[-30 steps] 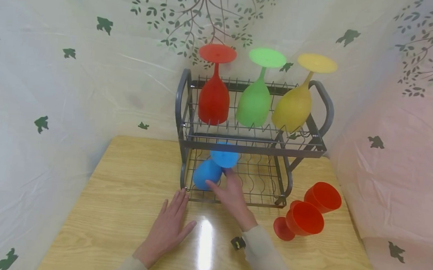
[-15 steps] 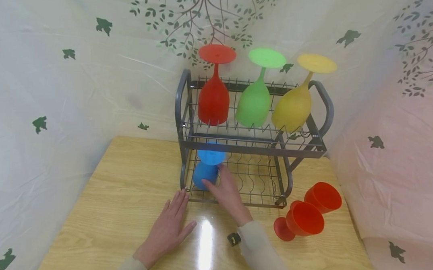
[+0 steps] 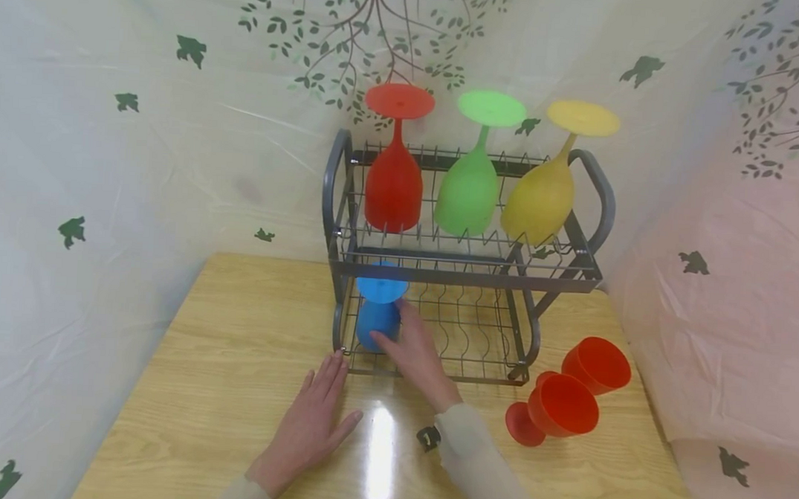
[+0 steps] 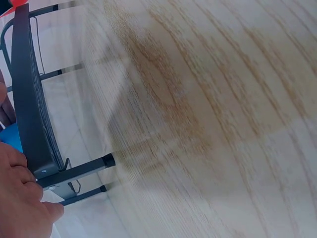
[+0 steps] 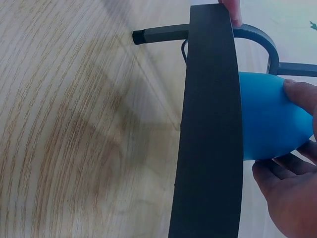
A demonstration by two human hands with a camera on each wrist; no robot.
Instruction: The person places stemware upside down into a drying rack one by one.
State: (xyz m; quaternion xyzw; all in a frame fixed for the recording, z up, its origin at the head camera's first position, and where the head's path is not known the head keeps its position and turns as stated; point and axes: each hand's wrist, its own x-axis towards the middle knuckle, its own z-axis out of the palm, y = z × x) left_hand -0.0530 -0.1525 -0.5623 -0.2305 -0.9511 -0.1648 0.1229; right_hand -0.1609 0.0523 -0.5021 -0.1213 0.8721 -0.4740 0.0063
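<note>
A blue goblet (image 3: 378, 324) stands upside down on the lower tier of a dark two-tier dish rack (image 3: 465, 276), at its left end. My right hand (image 3: 418, 353) grips the goblet's bowl, thumb on the near side and fingers round its right side. The right wrist view shows the same blue bowl (image 5: 272, 116) between thumb and fingers, behind the rack's front bar (image 5: 208, 124). My left hand (image 3: 311, 424) has its fingers straight, fingertips at the rack's front left corner. In the left wrist view that hand (image 4: 22, 198) touches the rack's frame (image 4: 37, 99).
Upside down on the upper tier are a red goblet (image 3: 394, 190), a green goblet (image 3: 469, 193) and a yellow goblet (image 3: 541, 200). Two red goblets (image 3: 562, 404) stand upright on the wooden table (image 3: 235, 332) right of the rack. A patterned sheet (image 3: 141, 179) hangs behind.
My right hand has moved left, and the tilted blue goblet has come upright on its rim, its foot swinging left. The left hand has stayed at the rack corner.
</note>
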